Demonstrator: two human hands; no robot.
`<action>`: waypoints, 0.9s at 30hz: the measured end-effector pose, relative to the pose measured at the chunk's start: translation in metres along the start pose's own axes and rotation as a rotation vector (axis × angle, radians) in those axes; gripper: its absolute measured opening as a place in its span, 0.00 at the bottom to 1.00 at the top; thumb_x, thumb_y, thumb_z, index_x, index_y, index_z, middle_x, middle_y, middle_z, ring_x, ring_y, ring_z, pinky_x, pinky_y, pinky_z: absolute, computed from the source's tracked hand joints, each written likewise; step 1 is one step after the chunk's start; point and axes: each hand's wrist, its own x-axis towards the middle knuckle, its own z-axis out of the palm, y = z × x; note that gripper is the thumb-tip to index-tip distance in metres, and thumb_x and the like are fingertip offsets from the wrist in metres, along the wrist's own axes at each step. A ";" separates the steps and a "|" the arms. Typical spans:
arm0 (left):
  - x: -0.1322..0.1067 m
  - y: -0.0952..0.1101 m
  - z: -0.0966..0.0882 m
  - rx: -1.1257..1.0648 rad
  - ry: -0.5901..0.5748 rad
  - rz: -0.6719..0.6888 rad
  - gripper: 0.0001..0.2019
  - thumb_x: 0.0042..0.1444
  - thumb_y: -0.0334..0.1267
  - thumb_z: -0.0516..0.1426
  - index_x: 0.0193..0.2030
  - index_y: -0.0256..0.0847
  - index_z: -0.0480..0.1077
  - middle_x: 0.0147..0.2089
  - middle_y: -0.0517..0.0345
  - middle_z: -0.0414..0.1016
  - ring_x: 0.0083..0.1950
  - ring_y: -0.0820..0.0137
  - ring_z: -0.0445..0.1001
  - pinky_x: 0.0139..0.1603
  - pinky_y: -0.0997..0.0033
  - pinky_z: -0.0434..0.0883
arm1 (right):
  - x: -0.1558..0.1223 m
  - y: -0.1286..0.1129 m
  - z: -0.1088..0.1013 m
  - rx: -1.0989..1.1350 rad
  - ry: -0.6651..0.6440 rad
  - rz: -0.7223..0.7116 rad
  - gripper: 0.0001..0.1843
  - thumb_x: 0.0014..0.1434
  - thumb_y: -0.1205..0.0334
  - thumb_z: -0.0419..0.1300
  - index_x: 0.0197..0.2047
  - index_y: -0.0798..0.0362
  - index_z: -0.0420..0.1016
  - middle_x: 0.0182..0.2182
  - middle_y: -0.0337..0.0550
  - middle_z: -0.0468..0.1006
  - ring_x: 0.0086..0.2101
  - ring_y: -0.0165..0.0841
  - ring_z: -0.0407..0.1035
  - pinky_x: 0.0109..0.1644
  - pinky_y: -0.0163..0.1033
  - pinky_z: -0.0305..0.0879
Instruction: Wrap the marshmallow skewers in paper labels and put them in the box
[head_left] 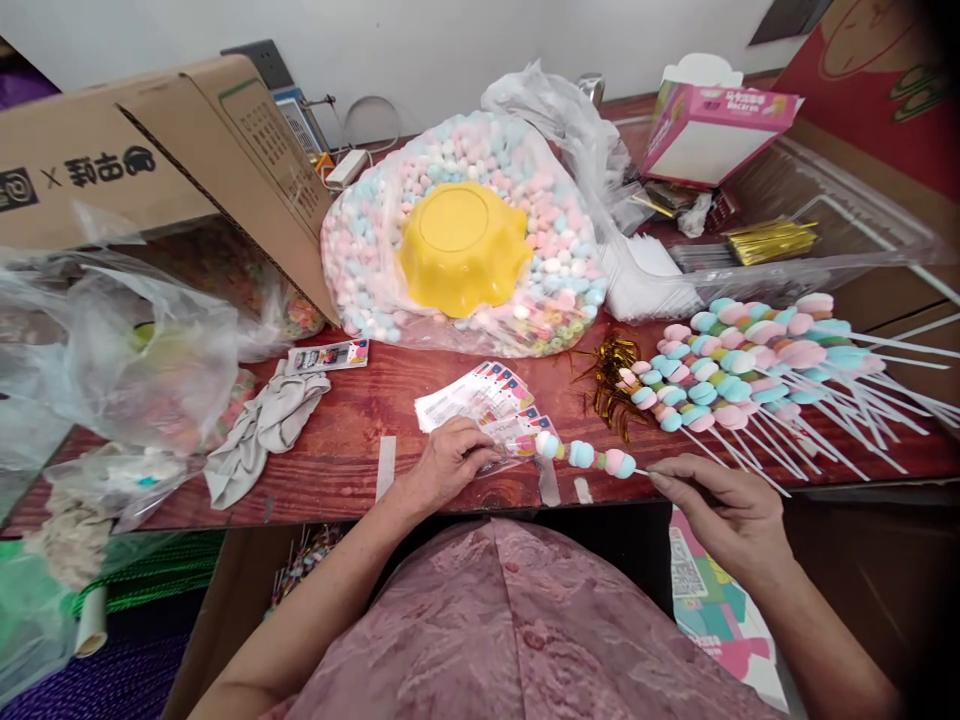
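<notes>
My right hand [724,510] pinches the white stick of a marshmallow skewer [581,454], which carries pink, white and blue marshmallows with small green and orange pieces between them. The skewer points left, its tip at the edge of a clear printed bag [517,436]; whether the tip is inside I cannot tell. My left hand [457,462] has thumb and fingers closed on that bag's near left side. Just beyond it, more printed bags [469,396] lie fanned out on the red wooden table [330,470]. At the right, many finished-looking skewers [750,360] are piled, sticks toward the right.
A big bag of marshmallows [360,240] with a yellow scalloped bowl [465,245] upside down on it stands at the back. Gold ties [615,385] lie left of the pile. A clear tray [847,265], cardboard box [247,150], grey cloth [266,425] and plastic bags [150,340] surround the table.
</notes>
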 end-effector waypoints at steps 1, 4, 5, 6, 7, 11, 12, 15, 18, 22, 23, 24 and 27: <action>0.000 -0.001 0.001 0.009 0.001 0.018 0.08 0.62 0.38 0.58 0.34 0.38 0.76 0.31 0.56 0.76 0.35 0.72 0.72 0.38 0.72 0.68 | 0.002 0.000 -0.001 -0.009 -0.024 -0.025 0.03 0.58 0.63 0.63 0.34 0.47 0.79 0.28 0.37 0.81 0.26 0.31 0.74 0.30 0.34 0.71; -0.001 -0.003 0.003 0.064 0.004 0.080 0.09 0.63 0.38 0.57 0.34 0.38 0.76 0.30 0.55 0.75 0.34 0.71 0.71 0.37 0.72 0.68 | 0.009 -0.001 -0.005 -0.022 -0.102 -0.106 0.03 0.58 0.64 0.62 0.35 0.48 0.78 0.28 0.38 0.81 0.26 0.31 0.74 0.29 0.34 0.70; -0.001 -0.004 0.003 0.082 -0.001 0.097 0.10 0.63 0.38 0.56 0.35 0.38 0.76 0.30 0.55 0.75 0.34 0.71 0.71 0.37 0.72 0.68 | 0.012 -0.001 -0.007 -0.025 -0.135 -0.140 0.03 0.58 0.64 0.62 0.35 0.48 0.78 0.29 0.38 0.81 0.27 0.30 0.75 0.30 0.34 0.70; -0.002 -0.005 0.004 0.096 -0.006 0.113 0.10 0.63 0.38 0.56 0.35 0.38 0.76 0.30 0.55 0.74 0.34 0.71 0.71 0.37 0.72 0.69 | 0.016 -0.002 -0.009 -0.031 -0.167 -0.171 0.03 0.58 0.64 0.62 0.35 0.48 0.78 0.29 0.38 0.81 0.27 0.30 0.75 0.30 0.34 0.70; -0.002 -0.006 0.004 0.103 -0.011 0.129 0.10 0.63 0.38 0.56 0.35 0.38 0.75 0.30 0.54 0.74 0.34 0.71 0.71 0.37 0.71 0.69 | 0.019 -0.002 -0.011 -0.041 -0.198 -0.198 0.04 0.59 0.64 0.61 0.36 0.47 0.78 0.29 0.38 0.81 0.28 0.30 0.75 0.31 0.34 0.70; -0.003 -0.007 0.004 0.101 -0.026 0.185 0.10 0.64 0.36 0.55 0.36 0.37 0.76 0.31 0.53 0.75 0.35 0.70 0.71 0.37 0.70 0.69 | 0.033 -0.008 -0.018 -0.098 -0.211 -0.272 0.04 0.59 0.63 0.61 0.36 0.46 0.78 0.28 0.38 0.81 0.28 0.32 0.76 0.33 0.36 0.71; -0.004 -0.007 0.003 0.103 -0.029 0.188 0.10 0.64 0.36 0.55 0.36 0.37 0.76 0.32 0.53 0.75 0.35 0.70 0.71 0.37 0.70 0.69 | 0.036 -0.009 -0.020 -0.113 -0.195 -0.281 0.04 0.58 0.63 0.62 0.36 0.46 0.79 0.29 0.38 0.81 0.29 0.33 0.76 0.33 0.36 0.72; -0.005 -0.007 0.003 0.106 -0.027 0.184 0.09 0.64 0.35 0.55 0.36 0.37 0.76 0.32 0.52 0.75 0.35 0.70 0.71 0.37 0.70 0.70 | 0.039 -0.011 -0.025 -0.126 -0.155 -0.286 0.05 0.57 0.65 0.62 0.35 0.47 0.79 0.28 0.40 0.81 0.28 0.33 0.77 0.32 0.35 0.72; -0.006 -0.008 0.003 0.100 -0.029 0.176 0.10 0.64 0.36 0.54 0.37 0.37 0.76 0.32 0.52 0.75 0.36 0.69 0.71 0.38 0.69 0.70 | 0.036 -0.008 -0.029 -0.111 -0.141 -0.289 0.06 0.57 0.67 0.62 0.36 0.46 0.79 0.27 0.40 0.81 0.27 0.33 0.76 0.32 0.35 0.72; -0.006 -0.011 0.005 0.107 -0.044 0.171 0.11 0.64 0.36 0.53 0.38 0.38 0.76 0.33 0.52 0.75 0.37 0.69 0.72 0.39 0.68 0.71 | 0.029 -0.004 -0.032 -0.144 -0.149 -0.329 0.07 0.56 0.68 0.63 0.36 0.45 0.79 0.28 0.39 0.81 0.29 0.32 0.77 0.34 0.34 0.73; -0.006 -0.011 0.005 0.109 -0.042 0.173 0.11 0.64 0.36 0.53 0.38 0.38 0.76 0.33 0.52 0.75 0.37 0.69 0.72 0.39 0.68 0.71 | 0.028 -0.005 -0.033 -0.153 -0.151 -0.338 0.07 0.56 0.68 0.63 0.36 0.45 0.79 0.28 0.39 0.81 0.29 0.32 0.77 0.34 0.34 0.73; -0.006 -0.011 0.005 0.112 -0.036 0.178 0.10 0.64 0.37 0.54 0.38 0.38 0.76 0.33 0.52 0.76 0.37 0.69 0.72 0.39 0.69 0.70 | 0.028 -0.006 -0.034 -0.159 -0.152 -0.348 0.07 0.56 0.68 0.63 0.36 0.45 0.79 0.28 0.38 0.81 0.29 0.32 0.77 0.34 0.35 0.73; -0.005 -0.010 0.005 0.115 -0.015 0.206 0.09 0.64 0.36 0.54 0.38 0.37 0.75 0.33 0.52 0.75 0.37 0.69 0.71 0.38 0.69 0.70 | 0.029 -0.011 -0.037 -0.160 -0.159 -0.381 0.07 0.57 0.67 0.62 0.37 0.45 0.78 0.27 0.38 0.81 0.28 0.32 0.76 0.34 0.35 0.73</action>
